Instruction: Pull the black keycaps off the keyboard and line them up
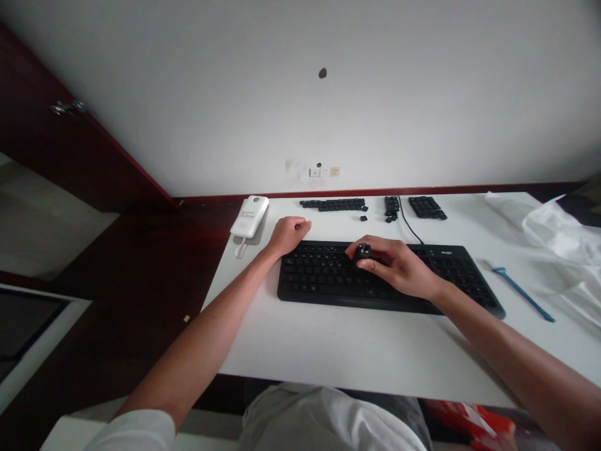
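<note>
A black keyboard lies on the white table in front of me. My right hand rests over its middle, thumb and fingers pinched on a small black keycap just above the keys. My left hand is loosely curled at the keyboard's far left corner, resting on the table and touching the keyboard's edge; nothing shows in it. Behind the keyboard lie rows of loose black keycaps, a small cluster and a block of keys.
A white power bank with a short cable lies at the table's far left. A blue keycap puller tool lies right of the keyboard. White plastic wrap covers the far right. The keyboard's cable runs back between the keycaps. The wall is close behind.
</note>
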Motion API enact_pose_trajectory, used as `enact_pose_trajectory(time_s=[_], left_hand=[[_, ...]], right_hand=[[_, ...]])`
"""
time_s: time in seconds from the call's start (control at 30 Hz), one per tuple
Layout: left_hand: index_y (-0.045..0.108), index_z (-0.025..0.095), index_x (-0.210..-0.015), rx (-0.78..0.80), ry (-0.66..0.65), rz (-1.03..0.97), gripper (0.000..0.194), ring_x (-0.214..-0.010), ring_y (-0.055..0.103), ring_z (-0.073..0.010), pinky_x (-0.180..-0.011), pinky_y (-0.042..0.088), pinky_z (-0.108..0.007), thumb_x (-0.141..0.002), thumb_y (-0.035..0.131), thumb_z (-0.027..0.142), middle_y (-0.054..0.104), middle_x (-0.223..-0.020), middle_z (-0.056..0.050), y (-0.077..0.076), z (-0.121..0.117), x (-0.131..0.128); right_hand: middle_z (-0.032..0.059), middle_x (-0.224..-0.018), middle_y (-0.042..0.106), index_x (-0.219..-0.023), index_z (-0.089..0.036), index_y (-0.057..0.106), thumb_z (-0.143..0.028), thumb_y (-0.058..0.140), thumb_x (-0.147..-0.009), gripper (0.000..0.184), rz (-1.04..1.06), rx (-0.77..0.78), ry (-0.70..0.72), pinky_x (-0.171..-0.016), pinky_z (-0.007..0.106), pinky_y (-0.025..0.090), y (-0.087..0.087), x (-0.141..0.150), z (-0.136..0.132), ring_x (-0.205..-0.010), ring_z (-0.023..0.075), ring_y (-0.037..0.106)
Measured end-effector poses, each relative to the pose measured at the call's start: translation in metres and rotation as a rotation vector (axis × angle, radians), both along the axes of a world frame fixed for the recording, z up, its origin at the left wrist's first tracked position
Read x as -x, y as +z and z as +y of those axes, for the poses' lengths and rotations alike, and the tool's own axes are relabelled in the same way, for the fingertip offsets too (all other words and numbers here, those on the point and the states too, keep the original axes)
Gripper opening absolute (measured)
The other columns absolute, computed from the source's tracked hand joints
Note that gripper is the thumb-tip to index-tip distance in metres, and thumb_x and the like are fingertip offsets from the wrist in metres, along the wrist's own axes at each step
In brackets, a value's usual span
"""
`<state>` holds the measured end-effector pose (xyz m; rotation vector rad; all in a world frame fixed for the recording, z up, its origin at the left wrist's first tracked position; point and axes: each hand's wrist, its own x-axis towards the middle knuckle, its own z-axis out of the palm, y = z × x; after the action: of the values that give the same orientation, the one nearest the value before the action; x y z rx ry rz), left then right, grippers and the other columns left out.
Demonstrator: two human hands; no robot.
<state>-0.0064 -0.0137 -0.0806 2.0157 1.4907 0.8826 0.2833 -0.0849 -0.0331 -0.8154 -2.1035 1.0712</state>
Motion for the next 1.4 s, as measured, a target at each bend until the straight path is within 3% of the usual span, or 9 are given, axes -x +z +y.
enact_pose_trajectory(time_s=[0.33,0.6,0.77,1.0,1.17,1.4], left_hand=[[0.025,0.021,-0.062,0.008,0.014,0.003,0.045,-0.065,0.024,-0.0115,-0.064,0.017,-0.032,-0.092,0.048,0.046,0.022,-0.065,0.003,-0.001,0.001,0.000],[0.025,0.021,-0.061,-0.006,0.020,-0.011,0.045,-0.065,0.023,-0.0117,-0.064,0.018,-0.032,-0.090,0.049,0.045,0.022,-0.064,0.003,0.002,0.000,-0.002],[0.024,0.021,-0.062,-0.009,0.016,-0.015,0.045,-0.064,0.022,-0.0116,-0.064,0.017,-0.032,-0.090,0.049,0.044,0.021,-0.064,0.003,0.001,0.000,-0.002],[0.027,0.021,-0.059,-0.008,0.026,-0.007,0.043,-0.064,0.024,-0.0112,-0.064,0.018,-0.031,-0.089,0.050,0.042,0.023,-0.063,0.004,0.001,-0.001,-0.003],[0.026,0.021,-0.060,-0.023,0.020,-0.021,0.044,-0.063,0.024,-0.0108,-0.064,0.018,-0.031,-0.089,0.050,0.042,0.022,-0.062,0.004,0.000,0.000,-0.003],[0.024,0.020,-0.062,-0.032,0.015,-0.010,0.045,-0.062,0.023,-0.0102,-0.063,0.018,-0.032,-0.091,0.051,0.041,0.021,-0.062,0.004,-0.001,0.001,-0.002]], right_hand=[[0.0105,-0.108,0.074,-0.112,-0.022,0.076,-0.042,0.071,-0.096,0.026,0.097,-0.015,-0.064,-0.086,0.036,0.057,0.004,0.002,-0.004,-0.098,0.0260,0.069],[0.0111,-0.112,0.074,-0.119,-0.022,0.073,-0.040,0.067,-0.100,0.027,0.006,-0.075,-0.002,-0.085,0.036,0.056,-0.005,0.011,-0.009,-0.098,0.0252,0.069],[0.0103,-0.112,0.075,-0.120,-0.022,0.073,-0.039,0.067,-0.099,0.027,-0.033,-0.076,0.007,-0.081,0.035,0.056,-0.002,0.013,-0.008,-0.094,0.0243,0.070],[0.0104,-0.119,0.075,-0.125,-0.023,0.072,-0.037,0.068,-0.099,0.029,0.040,-0.112,-0.060,-0.094,0.037,0.056,-0.001,0.017,-0.012,-0.108,0.0266,0.071],[0.0079,-0.118,0.076,-0.124,-0.024,0.071,-0.037,0.067,-0.100,0.028,-0.003,-0.104,-0.027,-0.093,0.035,0.057,-0.008,0.027,-0.012,-0.106,0.0243,0.072],[0.0081,-0.116,0.077,-0.123,-0.022,0.070,-0.040,0.064,-0.102,0.028,-0.039,-0.129,-0.024,-0.093,0.035,0.058,-0.004,0.033,-0.013,-0.105,0.0241,0.072]])
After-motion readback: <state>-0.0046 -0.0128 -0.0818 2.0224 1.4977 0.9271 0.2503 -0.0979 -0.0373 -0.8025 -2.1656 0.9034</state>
